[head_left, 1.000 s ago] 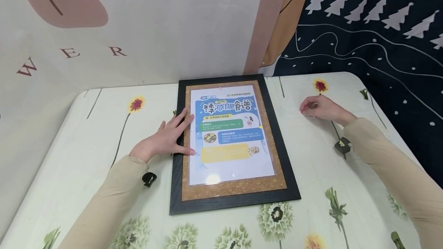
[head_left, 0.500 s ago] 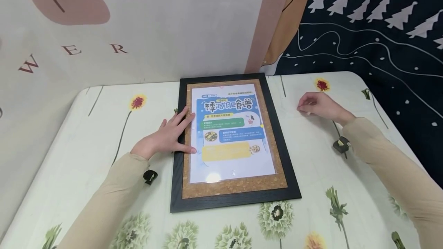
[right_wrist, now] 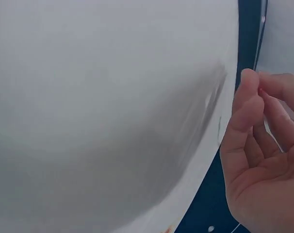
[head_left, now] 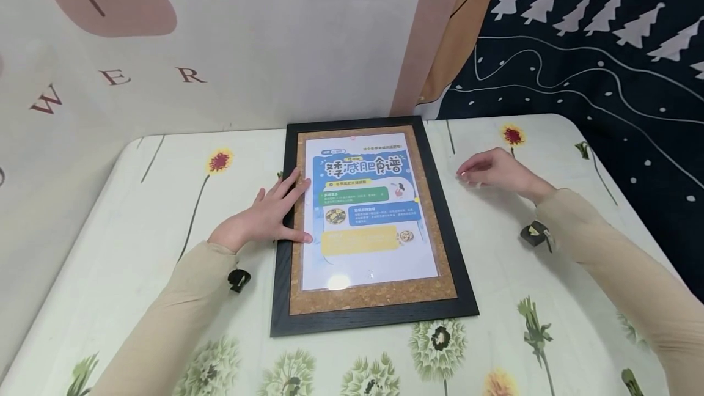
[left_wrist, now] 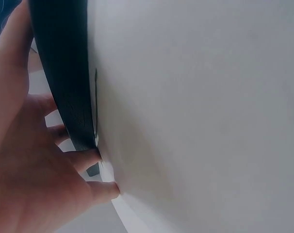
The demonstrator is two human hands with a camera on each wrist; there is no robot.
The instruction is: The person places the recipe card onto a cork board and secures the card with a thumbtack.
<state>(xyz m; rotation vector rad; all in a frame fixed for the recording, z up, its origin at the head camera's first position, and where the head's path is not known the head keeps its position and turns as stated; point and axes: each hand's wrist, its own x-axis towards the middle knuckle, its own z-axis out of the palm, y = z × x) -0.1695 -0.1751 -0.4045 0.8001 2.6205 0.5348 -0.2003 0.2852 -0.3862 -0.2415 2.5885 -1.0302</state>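
A black-framed cork board lies on the table, with a laminated blue and white poster on its cork. A pink pin shows at the poster's top and a yellow pin at its right edge. My left hand rests spread across the board's left side, thumb and fingertips over the frame. Right of the board, my right hand hovers near the tabletop with thumb and forefinger pinched together. Between those fingertips a tiny reddish thing shows; I cannot tell what it is.
The table carries a flower-print cloth. A pale cloth hangs behind it, and a dark cloth with white trees hangs at the right. Black wrist cameras sit under both sleeves.
My right hand has moved left toward the board, fingertips still pinched. My left hand stays on the frame, and the board keeps its place.
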